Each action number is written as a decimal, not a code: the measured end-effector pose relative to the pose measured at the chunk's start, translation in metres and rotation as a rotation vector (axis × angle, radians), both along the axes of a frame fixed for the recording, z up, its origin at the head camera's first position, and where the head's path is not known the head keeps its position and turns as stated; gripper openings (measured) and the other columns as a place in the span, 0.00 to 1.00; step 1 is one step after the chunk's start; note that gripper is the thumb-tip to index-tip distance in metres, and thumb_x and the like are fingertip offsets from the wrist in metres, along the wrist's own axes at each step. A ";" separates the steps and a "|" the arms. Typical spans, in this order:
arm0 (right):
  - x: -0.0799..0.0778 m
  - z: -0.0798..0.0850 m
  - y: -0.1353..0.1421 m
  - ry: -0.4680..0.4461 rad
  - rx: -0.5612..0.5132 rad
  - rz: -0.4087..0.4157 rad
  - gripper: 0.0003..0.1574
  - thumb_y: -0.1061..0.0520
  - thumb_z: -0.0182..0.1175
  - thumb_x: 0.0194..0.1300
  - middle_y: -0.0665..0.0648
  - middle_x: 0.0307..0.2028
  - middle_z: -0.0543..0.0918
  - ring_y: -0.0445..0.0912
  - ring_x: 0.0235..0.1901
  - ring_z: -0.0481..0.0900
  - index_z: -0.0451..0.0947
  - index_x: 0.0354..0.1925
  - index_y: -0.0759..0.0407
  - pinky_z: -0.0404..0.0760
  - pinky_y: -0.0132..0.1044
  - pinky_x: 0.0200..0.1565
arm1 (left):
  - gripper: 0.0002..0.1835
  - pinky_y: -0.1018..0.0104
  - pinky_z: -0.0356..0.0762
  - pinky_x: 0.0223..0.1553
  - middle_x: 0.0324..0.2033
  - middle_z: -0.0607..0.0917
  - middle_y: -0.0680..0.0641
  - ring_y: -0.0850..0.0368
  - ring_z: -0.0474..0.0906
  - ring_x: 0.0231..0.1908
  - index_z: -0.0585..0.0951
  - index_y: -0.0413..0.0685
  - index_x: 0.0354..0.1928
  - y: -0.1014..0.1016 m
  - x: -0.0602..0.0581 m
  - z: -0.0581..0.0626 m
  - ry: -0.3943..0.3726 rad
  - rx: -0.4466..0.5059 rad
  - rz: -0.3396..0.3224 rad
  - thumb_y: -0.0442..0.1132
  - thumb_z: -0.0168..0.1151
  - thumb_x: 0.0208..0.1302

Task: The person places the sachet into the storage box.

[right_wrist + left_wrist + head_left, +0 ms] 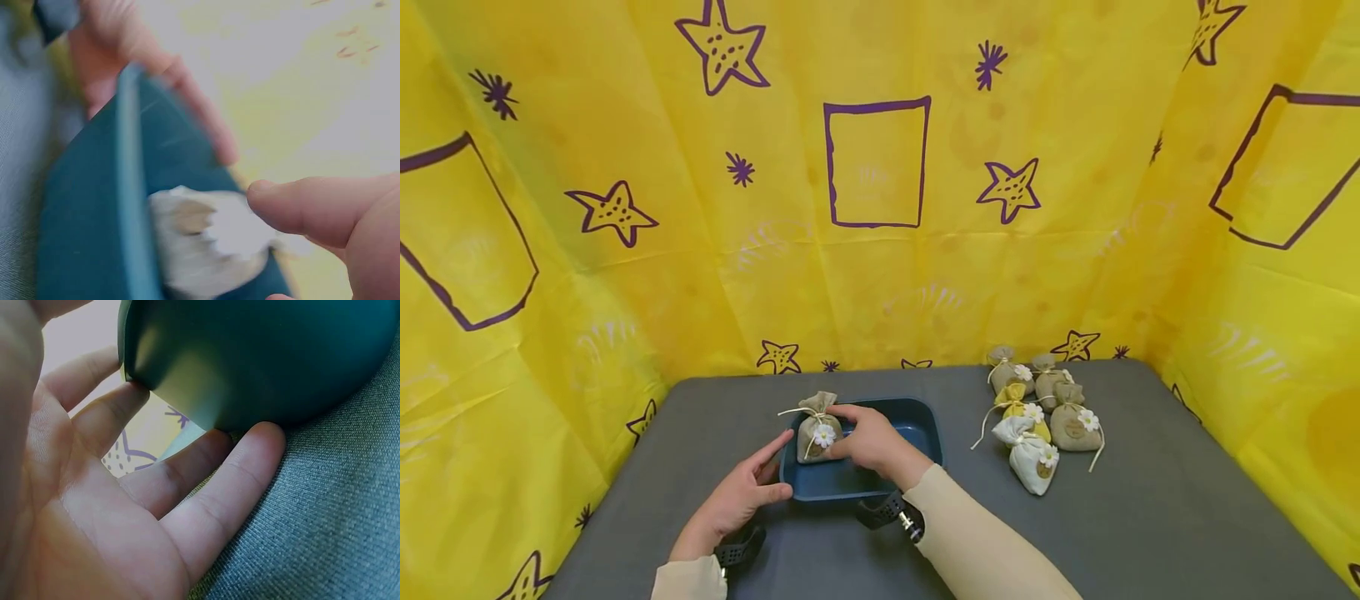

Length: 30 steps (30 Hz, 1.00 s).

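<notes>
A beige drawstring sachet (817, 442) with a white flower and a small round brown tag is in the left part of a dark blue tray (887, 487). My right hand (872, 437) holds the sachet from its right side, index finger by the tied neck and thumb lower, near the flower. In the right wrist view the thumb reaches the white flower (234, 231), which is blurred. At the tray's left end, my left hand (739, 492) touches the outer wall with spread, extended fingers (215, 512).
Several more sachets lie grouped at the right: beige ones (1075, 427), a yellow one (1013, 404) and a white one (1032, 458). Grey cloth (1120, 517) covers the table. A yellow patterned curtain (880, 292) encloses the back and sides.
</notes>
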State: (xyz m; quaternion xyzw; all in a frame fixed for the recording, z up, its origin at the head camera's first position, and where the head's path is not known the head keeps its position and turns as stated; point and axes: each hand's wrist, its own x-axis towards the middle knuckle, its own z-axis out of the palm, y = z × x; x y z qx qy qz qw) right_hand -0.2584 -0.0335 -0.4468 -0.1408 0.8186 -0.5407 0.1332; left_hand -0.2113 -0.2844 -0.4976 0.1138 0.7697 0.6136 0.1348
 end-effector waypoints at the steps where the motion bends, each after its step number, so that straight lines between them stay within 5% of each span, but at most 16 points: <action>1: 0.004 0.003 0.006 0.002 -0.015 -0.001 0.42 0.60 0.75 0.55 0.58 0.64 0.73 0.62 0.48 0.79 0.75 0.66 0.43 0.80 0.46 0.39 | 0.42 0.45 0.62 0.65 0.77 0.48 0.38 0.36 0.53 0.72 0.55 0.54 0.79 0.000 0.001 -0.001 -0.001 0.001 0.002 0.38 0.65 0.69; 5: 0.018 0.020 0.035 0.060 -0.081 0.004 0.41 0.58 0.74 0.58 0.57 0.70 0.66 0.62 0.65 0.67 0.73 0.68 0.40 0.80 0.52 0.49 | 0.42 0.44 0.61 0.65 0.77 0.49 0.38 0.36 0.53 0.72 0.56 0.55 0.79 0.000 0.001 -0.002 0.002 -0.001 0.019 0.39 0.66 0.68; 16: 0.036 0.051 0.145 0.174 -0.134 0.065 0.44 0.51 0.71 0.62 0.52 0.72 0.64 0.57 0.69 0.64 0.66 0.73 0.41 0.76 0.57 0.56 | 0.43 0.45 0.62 0.64 0.76 0.48 0.37 0.34 0.52 0.71 0.56 0.54 0.79 -0.002 0.003 -0.002 0.011 -0.021 0.028 0.39 0.67 0.67; 30: 0.041 0.033 0.286 0.162 -0.088 -0.005 0.43 0.59 0.67 0.65 0.67 0.72 0.60 0.68 0.68 0.60 0.63 0.74 0.59 0.79 0.41 0.52 | 0.42 0.41 0.57 0.66 0.77 0.48 0.37 0.33 0.51 0.71 0.56 0.52 0.79 0.000 0.001 -0.003 0.026 0.001 0.007 0.38 0.67 0.67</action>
